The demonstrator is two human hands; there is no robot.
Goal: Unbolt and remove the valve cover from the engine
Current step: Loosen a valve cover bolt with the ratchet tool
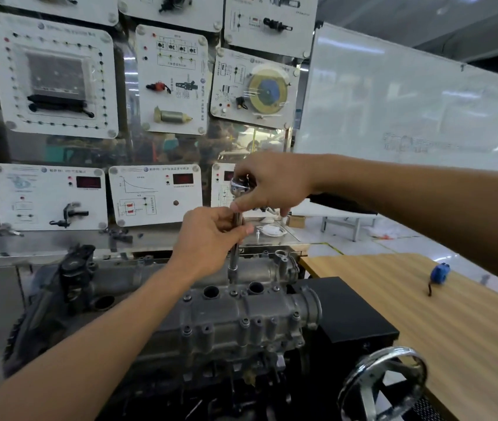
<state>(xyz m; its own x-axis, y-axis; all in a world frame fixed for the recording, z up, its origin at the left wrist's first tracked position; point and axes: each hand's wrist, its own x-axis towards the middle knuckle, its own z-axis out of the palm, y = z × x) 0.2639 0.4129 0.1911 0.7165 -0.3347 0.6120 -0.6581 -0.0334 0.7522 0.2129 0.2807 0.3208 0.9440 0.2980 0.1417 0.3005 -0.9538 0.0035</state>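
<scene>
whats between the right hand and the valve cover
Head view: the left hand grips the extension bar running from the ratchet in the right hand down to the valve cover.

Right hand [272,183] covers most of the ratchet [239,187], handle out of sight. Handwheel [380,387] runs off the bottom edge; whiteboard [409,101] scribble's too faint to read.

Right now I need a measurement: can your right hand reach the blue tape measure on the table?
Likely, once the right hand frees the ratchet; the tape measure lies unobstructed.
</scene>
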